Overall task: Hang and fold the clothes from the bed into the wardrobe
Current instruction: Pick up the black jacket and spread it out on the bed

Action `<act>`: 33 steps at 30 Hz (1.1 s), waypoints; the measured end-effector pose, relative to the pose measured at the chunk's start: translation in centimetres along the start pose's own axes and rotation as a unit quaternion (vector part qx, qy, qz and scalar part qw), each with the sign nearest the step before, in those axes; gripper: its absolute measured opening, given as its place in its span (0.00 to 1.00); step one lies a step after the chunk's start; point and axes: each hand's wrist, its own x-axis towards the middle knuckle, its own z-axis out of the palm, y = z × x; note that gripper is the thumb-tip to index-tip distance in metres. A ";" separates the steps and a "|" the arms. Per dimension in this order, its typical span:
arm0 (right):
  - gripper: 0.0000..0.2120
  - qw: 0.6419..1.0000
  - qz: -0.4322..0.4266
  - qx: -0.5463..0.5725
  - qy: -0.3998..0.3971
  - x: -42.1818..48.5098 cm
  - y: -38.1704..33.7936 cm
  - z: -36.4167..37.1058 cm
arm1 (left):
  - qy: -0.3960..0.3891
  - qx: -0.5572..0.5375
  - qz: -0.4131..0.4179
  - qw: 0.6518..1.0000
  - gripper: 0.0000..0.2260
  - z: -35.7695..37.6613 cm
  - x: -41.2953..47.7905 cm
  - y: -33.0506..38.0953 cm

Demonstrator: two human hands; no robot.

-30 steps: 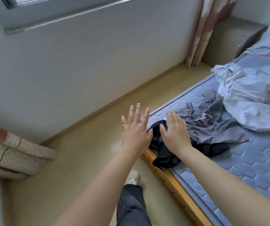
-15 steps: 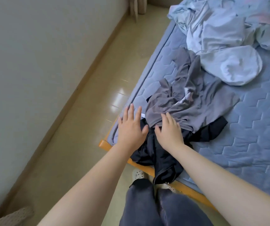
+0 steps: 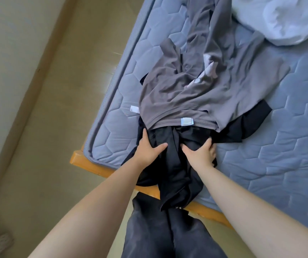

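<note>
Step in hand: picking up the first piece from the bed. Both hands are on the black garment (image 3: 175, 168), which lies at the near corner of the bed (image 3: 272, 157), its lower end hanging over the wooden bed frame (image 3: 95, 165) toward the person's legs.

Left hand (image 3: 147, 148): thumb spread across the cloth, one finger straight up along its edge, the rest sunk in the folds. It looks like a grip on the black garment. Right hand (image 3: 198, 154): fingers curled into the cloth, thumb on top, gripping the same garment. The hands are near each other but not touching.

The grey shirt (image 3: 184, 94) lies crumpled on top of the black garment's far end, overlapping it. A white bundle (image 3: 287, 21) sits farther up the bed, apart from the two.

Next move, as a judgement: lift the black garment and pull it out from under the grey shirt. The overlap may drag the shirt along, so a slow pull or a shake-off is needed. Then spread it to fold or hang.

Containers: wardrobe not in view, no hanger seen. Nothing is stowed as far as can be seen; all the clothes are on the bed.
</note>
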 end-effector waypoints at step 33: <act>0.20 0.940 -0.085 0.267 -0.193 -12.0 -3.4 -8.9 | 0.021 -0.299 0.059 0.952 0.07 0.9 -15.6 4.9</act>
